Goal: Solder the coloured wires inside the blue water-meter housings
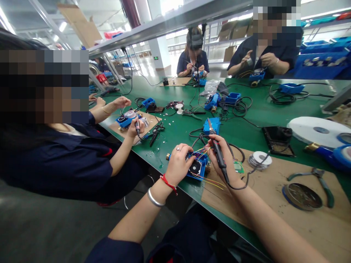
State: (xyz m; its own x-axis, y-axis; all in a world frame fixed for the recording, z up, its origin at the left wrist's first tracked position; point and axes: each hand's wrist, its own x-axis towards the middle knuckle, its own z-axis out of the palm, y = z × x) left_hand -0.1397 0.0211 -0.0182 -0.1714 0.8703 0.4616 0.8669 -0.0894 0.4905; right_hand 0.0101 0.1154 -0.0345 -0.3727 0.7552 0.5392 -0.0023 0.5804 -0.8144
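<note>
My right hand [221, 155] is closed round a soldering iron [218, 153], its tip pointing up and away from me. The fingertips of that hand are close to thin coloured wires [204, 150]; whether they pinch them is unclear. Bent over the left end of an open blue housing [203, 171], my left hand [179, 162] grips it, with the thumb near the wires. Inside the housing sits a black round part [195, 167] with a white edge. Yellow and red wires [211, 180] trail out over the cardboard. A green circuit board [238, 167] lies just right of my right wrist.
Cardboard [263, 197] on the green table [175, 128] bears a solder spool [260, 160], pliers [319, 179] and a round tin [301, 196]. A black iron stand [279, 140] and white reel [315, 128] stand beyond. A co-worker [82, 160] sits close on the left; two others face me.
</note>
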